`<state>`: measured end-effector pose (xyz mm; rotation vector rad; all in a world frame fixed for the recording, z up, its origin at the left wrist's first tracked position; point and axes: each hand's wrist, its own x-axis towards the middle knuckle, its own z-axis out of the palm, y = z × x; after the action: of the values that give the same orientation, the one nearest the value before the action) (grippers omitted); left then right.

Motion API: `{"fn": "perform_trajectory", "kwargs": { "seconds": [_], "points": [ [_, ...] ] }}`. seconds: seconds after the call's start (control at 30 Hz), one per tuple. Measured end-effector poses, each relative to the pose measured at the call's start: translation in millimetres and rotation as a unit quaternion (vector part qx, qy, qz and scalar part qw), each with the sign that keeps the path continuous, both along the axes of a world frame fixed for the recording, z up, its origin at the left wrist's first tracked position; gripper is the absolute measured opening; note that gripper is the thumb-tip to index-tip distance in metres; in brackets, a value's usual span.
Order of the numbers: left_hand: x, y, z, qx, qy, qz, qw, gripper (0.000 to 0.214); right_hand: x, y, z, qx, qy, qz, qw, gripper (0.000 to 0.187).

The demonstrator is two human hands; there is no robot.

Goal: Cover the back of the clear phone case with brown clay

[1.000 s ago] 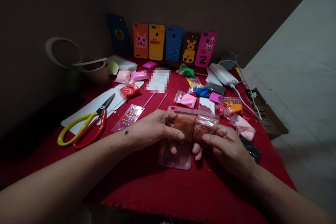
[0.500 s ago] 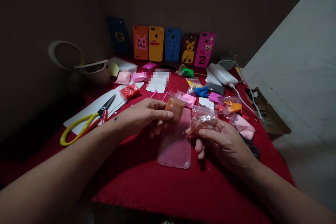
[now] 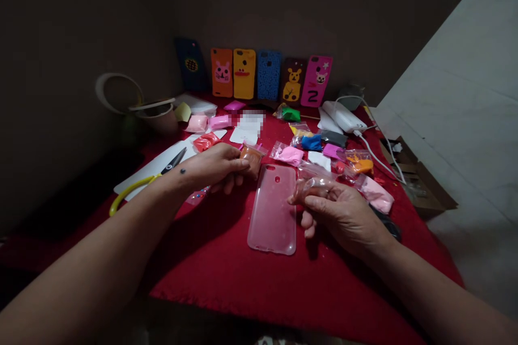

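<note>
Red-clothed desk [image 3: 218, 275] carries a clear phone case [image 3: 272, 215]! Left grip [image 3: 222, 167] pinches an orange-brown packet [image 3: 252, 159], right grip [image 3: 346, 209] a reddish-brown bag [image 3: 302, 188]

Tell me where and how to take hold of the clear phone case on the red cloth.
Probably by both long edges of the clear phone case, close to its near end, coming from the person's side. It lies flat on the red cloth, and that end is uncovered, while the right hand crowds its right edge farther up.

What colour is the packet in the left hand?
The packet in the left hand is orange-brown, best seen in the head view.
</note>
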<state>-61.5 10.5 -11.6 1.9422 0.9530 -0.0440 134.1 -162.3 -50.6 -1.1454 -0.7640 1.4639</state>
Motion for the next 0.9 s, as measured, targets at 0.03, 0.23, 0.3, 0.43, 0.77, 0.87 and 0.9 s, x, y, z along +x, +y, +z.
{"fn": "perform_trajectory", "kwargs": {
  "seconds": [0.03,0.23,0.3,0.43,0.77,0.87,0.9],
  "points": [
    [-0.4,-0.6,1.6,0.003,-0.006,-0.003,1.000,0.037,0.1,-0.2,-0.2,0.000,0.001,0.002,1.000,0.019],
    [-2.4,-7.8,10.7,-0.048,-0.107,-0.063,0.991,0.026,1.7,-0.1,-4.3,0.008,-0.007,0.003,1.000,0.018],
    [-1.9,-11.4,11.1,-0.092,-0.136,-0.102,0.981,0.025,1.7,0.2,-4.7,0.005,-0.006,-0.012,1.000,0.019],
    [0.9,-19.2,8.4,-0.141,-0.150,-0.127,0.970,0.022,-0.2,0.9,-2.2,-0.005,0.013,-0.060,0.998,0.023],
    [5.1,-32.4,2.7,-0.171,-0.167,-0.157,0.958,0.020,-2.1,1.0,-4.1,0.002,0.013,-0.054,0.998,0.023],
    [6.4,-34.2,1.5,-0.170,-0.163,-0.153,0.960,0.021,-1.7,0.1,-4.7,0.013,0.010,-0.041,0.999,0.020],
    [6.9,-34.9,1.1,-0.173,-0.160,-0.153,0.960,0.021,-1.7,-0.2,-4.9,0.013,0.011,-0.033,0.999,0.019]
  ]
}}
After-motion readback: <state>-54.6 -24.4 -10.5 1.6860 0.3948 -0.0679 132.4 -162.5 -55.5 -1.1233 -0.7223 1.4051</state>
